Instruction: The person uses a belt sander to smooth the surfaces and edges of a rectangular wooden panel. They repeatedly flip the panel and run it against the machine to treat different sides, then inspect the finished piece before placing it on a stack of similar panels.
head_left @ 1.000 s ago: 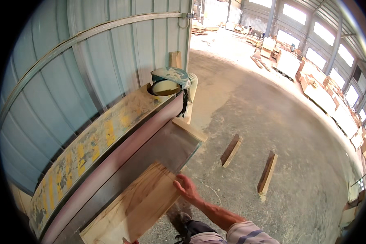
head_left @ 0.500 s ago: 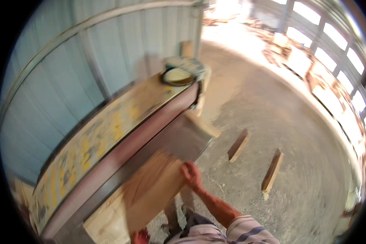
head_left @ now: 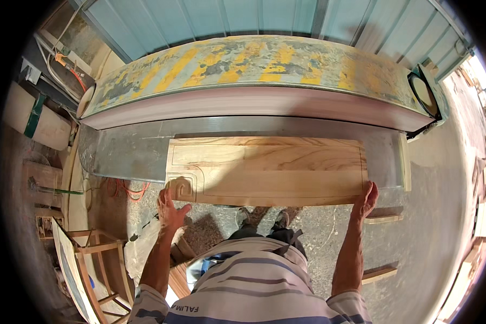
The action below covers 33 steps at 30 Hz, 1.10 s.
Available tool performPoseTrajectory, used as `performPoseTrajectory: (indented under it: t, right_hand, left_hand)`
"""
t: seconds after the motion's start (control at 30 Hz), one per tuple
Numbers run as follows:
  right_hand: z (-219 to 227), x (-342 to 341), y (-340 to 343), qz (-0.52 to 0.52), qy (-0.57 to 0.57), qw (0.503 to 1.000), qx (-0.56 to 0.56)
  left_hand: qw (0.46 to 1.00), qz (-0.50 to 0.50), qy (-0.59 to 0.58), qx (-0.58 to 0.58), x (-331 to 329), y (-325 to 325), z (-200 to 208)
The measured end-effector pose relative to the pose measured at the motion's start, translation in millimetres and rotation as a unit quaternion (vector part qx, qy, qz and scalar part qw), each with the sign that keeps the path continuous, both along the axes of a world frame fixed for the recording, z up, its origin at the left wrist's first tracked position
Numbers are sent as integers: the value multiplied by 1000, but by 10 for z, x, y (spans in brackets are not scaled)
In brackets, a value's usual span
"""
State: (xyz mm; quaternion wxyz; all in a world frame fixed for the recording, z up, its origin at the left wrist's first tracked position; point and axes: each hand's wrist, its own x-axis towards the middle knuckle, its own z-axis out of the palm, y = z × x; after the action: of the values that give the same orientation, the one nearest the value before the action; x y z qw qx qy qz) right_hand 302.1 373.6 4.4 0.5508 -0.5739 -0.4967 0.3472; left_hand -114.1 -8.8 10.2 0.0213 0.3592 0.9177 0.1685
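Carved wooden panel (head_left: pixel 270 170) held in grip of left hand (head_left: pixel 171 215) and right hand (head_left: pixel 366 201), over metal counter (head_left: pixel 127 148); backed by sanding belt (head_left: pixel 243 101), flanked right by wood strip (head_left: pixel 406 163).

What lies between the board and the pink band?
In the head view, a strip of the grey table shows between the board and the pink band.

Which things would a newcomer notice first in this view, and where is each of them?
Probably the long machine cover with worn yellow stripes, across the upper middle, above a pinkish belt. Then the pale wooden board in the center, its carved scroll at the lower left corner; the left hand touches that corner, the right hand the board's right end.
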Motion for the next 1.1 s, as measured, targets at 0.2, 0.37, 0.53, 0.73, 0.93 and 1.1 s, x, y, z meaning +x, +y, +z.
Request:
performPoseTrajectory:
  t: [0.2, 0.37, 0.53, 0.73, 0.93, 1.1]
  right_hand:
    - [-64, -47, -9, -30, 2, 1000, -6]
    - [11, -113, 139, -31, 24, 999, -4]
    - [-14, -272, 261, -50, 13, 998, -19]
    - [123, -407, 333, -62, -15, 997, -49]
    - [137, -540, 447, -51, -8, 998, -44]
    - [89, -584, 549, -40, -17, 998, -38]
  left_hand:
    - [1000, 9, 2, -5, -203, 50, -51]
    - [999, -22, 9, 37, -361, 312, -81]
    - [998, -28, -22, 48, -471, 349, -111]
    - [999, -18, -30, 31, -600, 451, -134]
    - [998, 4, -55, 31, -692, 591, -81]
    - [992, 50, -103, 47, -805, 704, -105]
